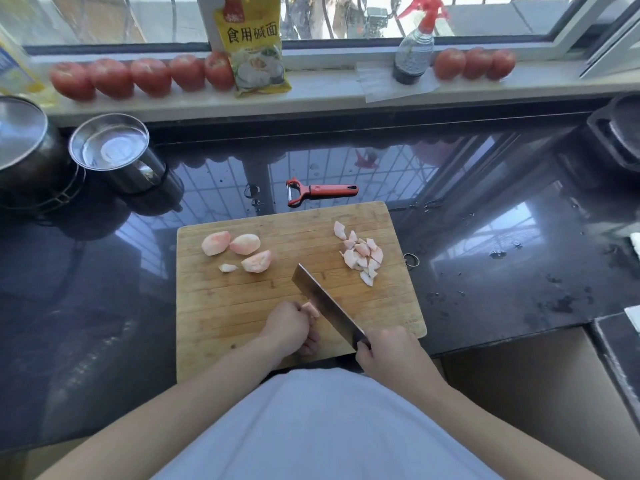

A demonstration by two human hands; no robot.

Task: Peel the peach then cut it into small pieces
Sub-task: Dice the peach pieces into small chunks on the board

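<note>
A peeled peach piece [311, 309] lies near the front of the wooden cutting board [242, 306], pinned under the curled fingers of the left hand [289, 325]. The cleaver [325, 303] stands just right of that piece, blade touching it, its handle gripped in the right hand [388, 351]. Three larger peach wedges [239, 249] and a small sliver [228, 268] sit at the board's far left; a heap of cut peach bits [363, 256] lies at the far right. Beyond the board, a red peeler [320, 192] rests on the dark worktop [485, 254]. Tomatoes [142, 76] line the windowsill.
</note>
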